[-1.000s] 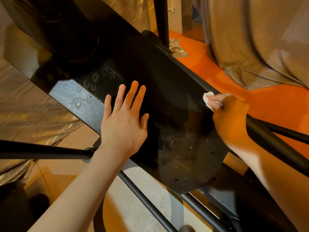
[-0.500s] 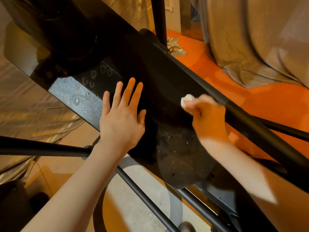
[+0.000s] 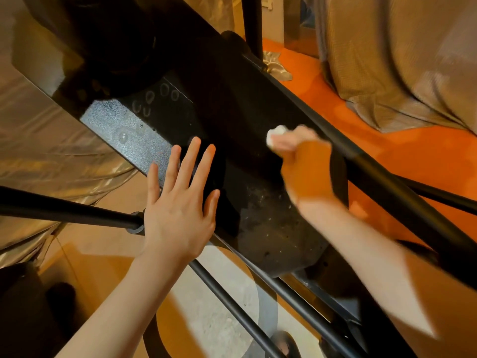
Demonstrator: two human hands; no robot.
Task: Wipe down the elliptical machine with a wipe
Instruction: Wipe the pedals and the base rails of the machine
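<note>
The left hand (image 3: 178,213) is laid flat on the elliptical machine's dark panel (image 3: 232,120), its fingers (image 3: 189,161) straight and spread, with nothing held. A white wipe (image 3: 275,134) is pinched in the curled fingers of the right hand (image 3: 307,169), bunched at their tips and pressed to the panel, well apart from the left fingertips. Pale specks (image 3: 268,202) are seen on the panel between the hands.

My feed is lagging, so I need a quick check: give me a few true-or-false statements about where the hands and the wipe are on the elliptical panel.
1. The right hand holds the white wipe. True.
2. The left hand grips the black bar. False: it lies flat, fingers spread, on the black panel.
3. The wipe is against the panel. True.
4. The panel's lower end is spotless. False: pale specks show there.
5. Both hands hold wipes. False: only the right one does.
</note>
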